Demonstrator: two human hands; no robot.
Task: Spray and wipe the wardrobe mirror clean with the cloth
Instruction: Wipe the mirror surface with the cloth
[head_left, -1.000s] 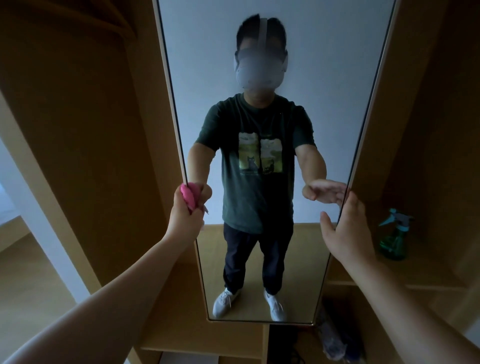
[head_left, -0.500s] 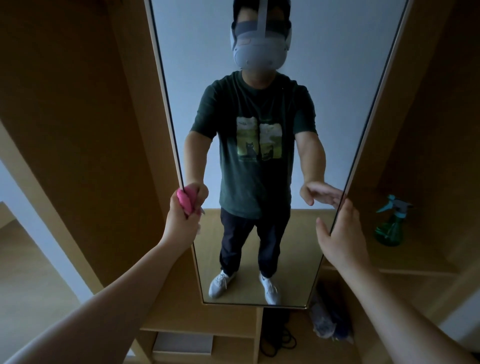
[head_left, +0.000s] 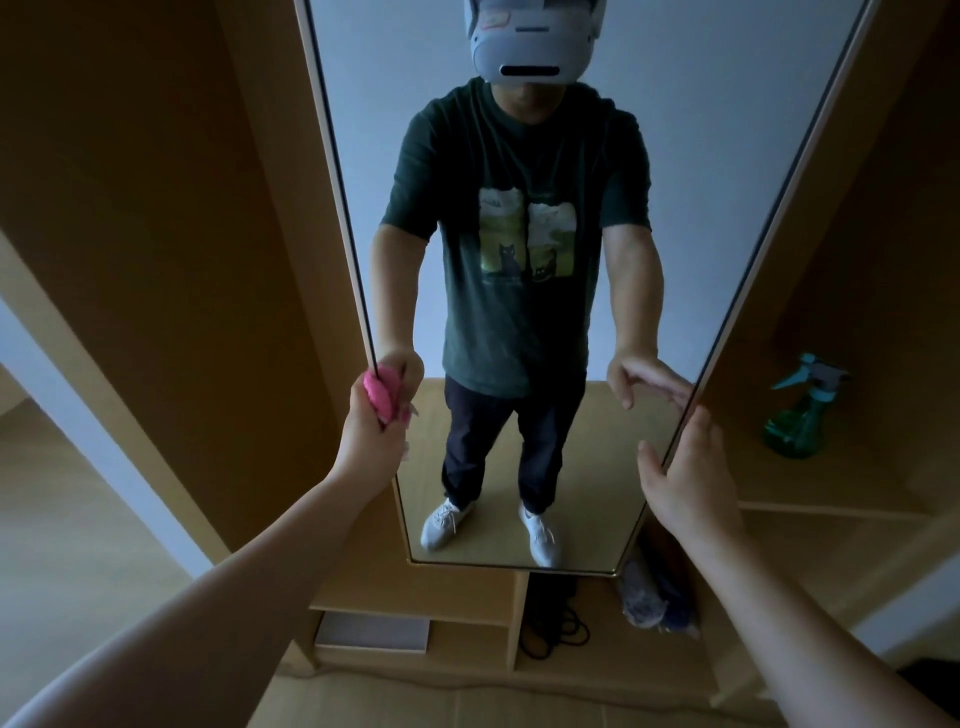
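My left hand (head_left: 371, 434) grips a bunched, soft pink cloth (head_left: 382, 395) against the tall mirror's (head_left: 727, 130) left edge. My right hand (head_left: 685, 475), fingers straight, touches its thin right edge. Farther off, a translucent green spray bottle (head_left: 802, 410) stands on the wooden shelf (head_left: 857, 480), its details lost in the dim light.

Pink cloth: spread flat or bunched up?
Bunched: the pink cloth is wadded in the left hand, at the mirror edge.
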